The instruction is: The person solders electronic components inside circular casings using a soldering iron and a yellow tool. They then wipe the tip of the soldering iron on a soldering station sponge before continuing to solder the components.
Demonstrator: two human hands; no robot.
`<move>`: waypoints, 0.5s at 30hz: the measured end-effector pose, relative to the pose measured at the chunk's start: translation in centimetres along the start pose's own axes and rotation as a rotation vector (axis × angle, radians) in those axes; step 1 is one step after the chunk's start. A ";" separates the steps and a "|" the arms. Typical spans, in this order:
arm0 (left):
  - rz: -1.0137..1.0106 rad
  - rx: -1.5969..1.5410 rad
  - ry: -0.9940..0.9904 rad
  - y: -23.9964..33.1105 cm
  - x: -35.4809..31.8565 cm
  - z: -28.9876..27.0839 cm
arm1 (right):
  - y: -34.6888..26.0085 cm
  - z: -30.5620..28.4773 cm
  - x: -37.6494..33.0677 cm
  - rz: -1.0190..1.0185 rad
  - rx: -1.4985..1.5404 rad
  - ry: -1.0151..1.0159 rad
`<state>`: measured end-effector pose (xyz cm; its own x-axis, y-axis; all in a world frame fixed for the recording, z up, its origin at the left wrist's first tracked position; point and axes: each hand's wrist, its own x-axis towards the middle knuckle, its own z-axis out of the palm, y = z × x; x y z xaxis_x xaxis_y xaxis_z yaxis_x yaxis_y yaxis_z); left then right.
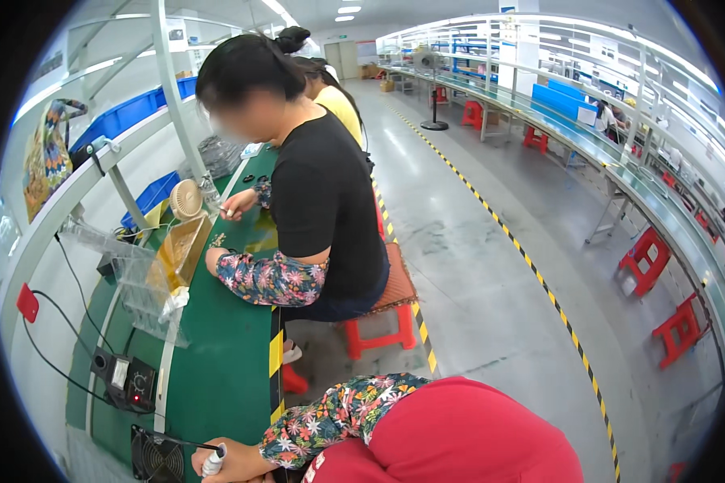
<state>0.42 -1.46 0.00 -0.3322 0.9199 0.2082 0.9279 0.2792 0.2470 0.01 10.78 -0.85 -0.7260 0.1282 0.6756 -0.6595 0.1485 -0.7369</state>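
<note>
My right hand (240, 460), reaching in from the lower edge in a floral sleeve (330, 419), is closed around a white handle (212, 463) with a black cord at its top. It looks like a soldering iron, but its tip is out of sight. Just left of the hand is a black fan (157, 457) with a round grille. Beyond it a black control box (126, 381) with a dial and a red light stands on the green bench mat (217, 378). My left hand does not show.
A co-worker in black (322, 177) sits ahead on a red stool (383, 330), both hands over small parts. Clear plastic trays (133, 270) and a beige fan (187, 199) line the bench. Striped tape (532, 274) marks the aisle; another long bench (588, 149) runs along the right.
</note>
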 end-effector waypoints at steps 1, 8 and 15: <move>0.005 -0.006 -0.001 0.1 -0.4 -0.3 | -0.3 0.1 -0.1 0.041 0.047 -0.013; 0.053 -0.088 0.153 0.1 -2.9 -0.8 | 0.8 0.1 0.2 0.284 0.234 0.106; -0.118 -0.207 0.182 -1.0 -5.3 -2.6 | -0.6 0.0 1.3 0.340 0.304 0.240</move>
<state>0.80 -7.31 1.13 -0.4777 0.8149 0.3283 0.8332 0.3017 0.4633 -0.53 10.89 0.46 -0.8678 0.3462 0.3564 -0.4464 -0.2282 -0.8653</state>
